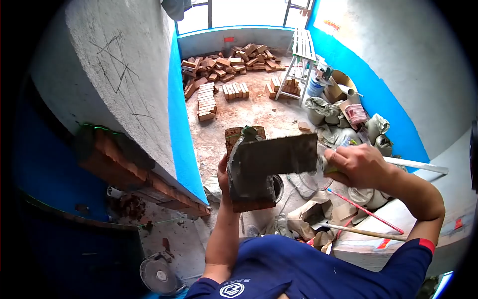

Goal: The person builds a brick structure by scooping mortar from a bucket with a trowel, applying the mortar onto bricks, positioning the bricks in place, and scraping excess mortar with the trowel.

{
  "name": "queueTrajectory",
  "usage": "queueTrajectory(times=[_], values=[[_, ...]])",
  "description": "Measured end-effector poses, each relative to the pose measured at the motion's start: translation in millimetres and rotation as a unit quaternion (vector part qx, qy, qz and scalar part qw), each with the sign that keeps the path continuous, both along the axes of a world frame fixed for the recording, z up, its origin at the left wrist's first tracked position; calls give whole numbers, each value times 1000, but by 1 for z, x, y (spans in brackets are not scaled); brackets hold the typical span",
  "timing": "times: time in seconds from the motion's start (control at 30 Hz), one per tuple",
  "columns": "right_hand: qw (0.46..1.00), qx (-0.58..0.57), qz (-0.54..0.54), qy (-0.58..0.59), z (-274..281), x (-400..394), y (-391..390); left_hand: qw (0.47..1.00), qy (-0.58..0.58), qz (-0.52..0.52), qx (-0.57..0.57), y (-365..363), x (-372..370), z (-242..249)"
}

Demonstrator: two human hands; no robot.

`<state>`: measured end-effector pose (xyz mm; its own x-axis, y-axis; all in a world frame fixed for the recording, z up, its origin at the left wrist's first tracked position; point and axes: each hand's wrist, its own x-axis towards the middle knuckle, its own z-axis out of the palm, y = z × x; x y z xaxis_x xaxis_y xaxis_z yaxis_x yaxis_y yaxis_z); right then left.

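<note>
My left hand [223, 175] is wrapped round the left side of a reddish brick [255, 205], held up in front of my chest. Grey wet mortar [242, 185] coats much of the brick's upper face, with a lump at its far end. In my right hand [357, 163] is the handle of a bricklaying trowel [284, 154] with a broad rectangular blade. The blade lies across the brick from the right and hides part of it and the mortar. Most of my left fingers are hidden under the brick.
To the left stands a low brick course [117, 157] with mortar on it. Loose bricks [239, 62] are heaped at the far wall. A step stand [302, 47], sacks [323, 110] and a red pole [366, 212] are at the right. A fan [158, 275] stands lower left.
</note>
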<state>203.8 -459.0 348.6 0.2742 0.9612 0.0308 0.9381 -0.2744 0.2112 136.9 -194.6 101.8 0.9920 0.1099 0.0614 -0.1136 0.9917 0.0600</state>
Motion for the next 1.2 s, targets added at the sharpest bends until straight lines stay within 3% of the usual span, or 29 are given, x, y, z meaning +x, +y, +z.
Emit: queueTrajectory(times=[0.2,0.33,0.4,0.43,0.47,0.53,0.6,0.67,0.87,0.93,1.0,1.07,1.2], values=[[990,51,56,-117,-12,35,-3,1000,12,-7,16,-6,-5,5],[994,42,9,-102,-17,41,-1,999,-23,23,29,-10,-10,1],[980,158,9,117,-17,44,5,997,-41,50,47,-8,-10,-2],[955,100,-101,260,-4,40,9,996,-47,61,55,-9,-11,-2],[956,99,-101,259,0,41,13,996,-45,52,51,-9,-10,-3],[906,53,-187,375,8,45,21,998,-37,26,38,-9,-11,2],[896,25,-223,383,14,48,27,999,-26,-10,23,-10,-13,7],[926,30,-174,333,5,57,27,999,-21,-28,16,-10,-15,11],[948,46,-166,269,-6,69,31,999,-6,-41,-1,-14,-22,20],[971,102,-162,142,-11,69,32,999,-4,-46,-2,-13,-18,16],[970,122,-161,137,-5,70,31,999,0,-49,-2,-10,-15,9],[946,89,-199,241,15,60,33,999,0,-43,-9,-7,-6,-9],[876,3,-269,400,40,24,51,979,89,108,145,-11,17,-53]])
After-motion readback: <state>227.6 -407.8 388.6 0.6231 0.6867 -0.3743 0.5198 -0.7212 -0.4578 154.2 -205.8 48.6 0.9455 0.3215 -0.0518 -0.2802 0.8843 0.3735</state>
